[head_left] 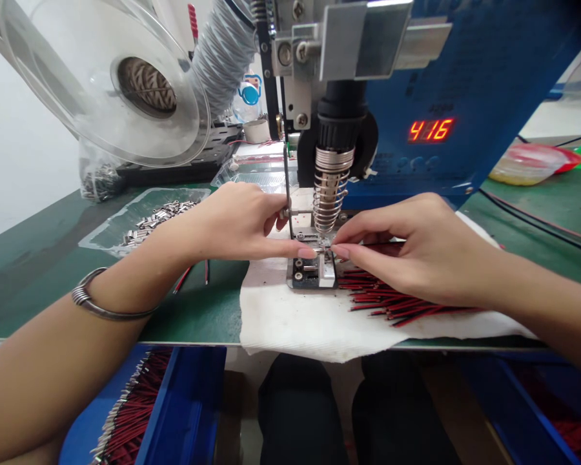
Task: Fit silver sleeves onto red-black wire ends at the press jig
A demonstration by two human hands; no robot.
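Head view: the right hand [416, 248] seems to be pinching a thin red-and-black wire [391, 247] at the black-and-silver metal fixture [326, 274]; the left hand [237, 223], grip spread, thumbs it. Apparently positioning; the next move calls for steadiness.

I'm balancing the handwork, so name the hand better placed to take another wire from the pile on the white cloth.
Likely the right hand: the red-and-black wires lie close by it, on its side of the fixture. The left hand is on the other side, farther away.
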